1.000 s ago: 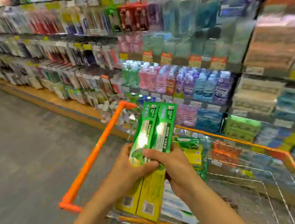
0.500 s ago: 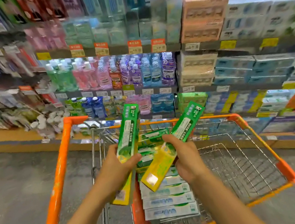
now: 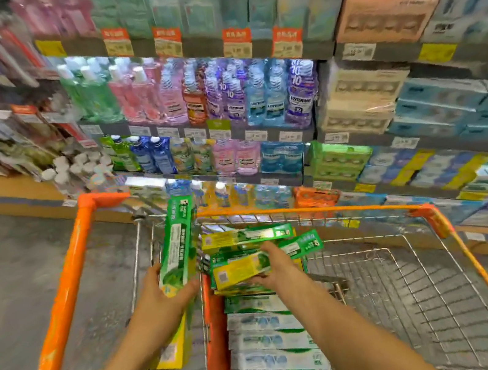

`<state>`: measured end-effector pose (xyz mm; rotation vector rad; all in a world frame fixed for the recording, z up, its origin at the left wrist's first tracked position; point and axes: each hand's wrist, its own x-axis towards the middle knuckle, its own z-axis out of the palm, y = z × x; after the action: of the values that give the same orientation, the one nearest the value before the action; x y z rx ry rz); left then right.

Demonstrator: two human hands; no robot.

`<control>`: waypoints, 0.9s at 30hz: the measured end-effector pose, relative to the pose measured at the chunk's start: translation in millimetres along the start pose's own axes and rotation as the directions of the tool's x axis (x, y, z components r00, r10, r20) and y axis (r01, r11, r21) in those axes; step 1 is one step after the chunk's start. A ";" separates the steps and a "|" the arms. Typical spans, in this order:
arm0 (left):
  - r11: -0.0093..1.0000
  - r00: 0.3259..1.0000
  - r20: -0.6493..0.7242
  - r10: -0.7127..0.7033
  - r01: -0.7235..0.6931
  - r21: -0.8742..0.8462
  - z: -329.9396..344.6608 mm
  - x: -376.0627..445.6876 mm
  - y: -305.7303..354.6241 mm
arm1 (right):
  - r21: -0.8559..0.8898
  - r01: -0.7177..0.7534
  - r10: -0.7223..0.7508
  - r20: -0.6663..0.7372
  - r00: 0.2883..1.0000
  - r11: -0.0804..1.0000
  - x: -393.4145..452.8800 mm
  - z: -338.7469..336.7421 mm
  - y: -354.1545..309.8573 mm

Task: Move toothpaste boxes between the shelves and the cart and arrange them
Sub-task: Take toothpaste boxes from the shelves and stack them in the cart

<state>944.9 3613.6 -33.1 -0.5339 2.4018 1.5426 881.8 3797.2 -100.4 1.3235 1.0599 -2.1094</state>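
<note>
Two toothpaste boxes in my hands over the cart.

My left hand (image 3: 171, 297) grips a green and yellow box (image 3: 180, 253) upright at the cart's (image 3: 427, 209) near-left edge. My right hand (image 3: 277, 268) holds a second box (image 3: 250, 266) flat on the stack of green boxes (image 3: 246, 236) inside the basket, with white boxes (image 3: 272, 341) lined up nearer me. Mouthwash bottles (image 3: 234, 99) fill the far shelves.

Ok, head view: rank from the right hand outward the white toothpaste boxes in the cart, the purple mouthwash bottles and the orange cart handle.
1. White toothpaste boxes, just below the right hand.
2. Orange cart handle, off left.
3. Purple mouthwash bottles, up on the shelf.
</note>
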 end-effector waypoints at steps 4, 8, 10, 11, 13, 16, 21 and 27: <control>0.998 0.999 -0.037 0.020 -0.017 0.061 -3.3 7.9 -5.4 | -0.054 -0.029 0.029 -0.016 0.999 0.998 31.8 30.5 -10.1; 0.998 0.999 -0.041 -0.016 0.018 0.057 -5.8 18.5 -13.2 | -0.030 -0.039 0.038 -0.028 0.999 0.999 53.3 67.9 -6.7; 0.998 0.999 -0.045 -0.023 0.026 0.058 -4.7 21.9 -16.5 | -0.006 -0.045 0.044 -0.086 0.995 0.999 67.8 75.7 0.9; 0.998 0.998 -0.050 -0.036 0.038 0.041 -5.2 22.8 -15.8 | 0.037 -0.044 0.048 -0.105 0.993 0.998 66.5 73.8 4.6; 0.997 0.997 -0.050 -0.067 0.068 0.021 -5.4 26.0 -17.4 | 0.026 -0.008 0.010 -0.066 0.998 1.000 62.0 63.1 9.4; 0.995 0.996 -0.025 -0.088 0.089 0.040 -4.4 31.5 -20.2 | -0.124 0.054 -0.044 0.084 0.996 0.991 57.7 45.6 19.4; 0.991 0.998 0.027 -0.057 0.054 0.124 2.4 40.9 -13.2 | -0.266 0.048 -0.039 0.039 0.998 0.963 74.0 34.7 22.9; 0.996 0.986 0.157 -0.054 0.042 0.083 15.3 53.0 -14.8 | 0.093 -0.256 0.253 0.047 0.966 0.962 60.1 32.0 -11.4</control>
<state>903.2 3612.7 -72.2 -0.4314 2.3010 1.4070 828.9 3781.1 -141.7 1.3831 0.7350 -2.0040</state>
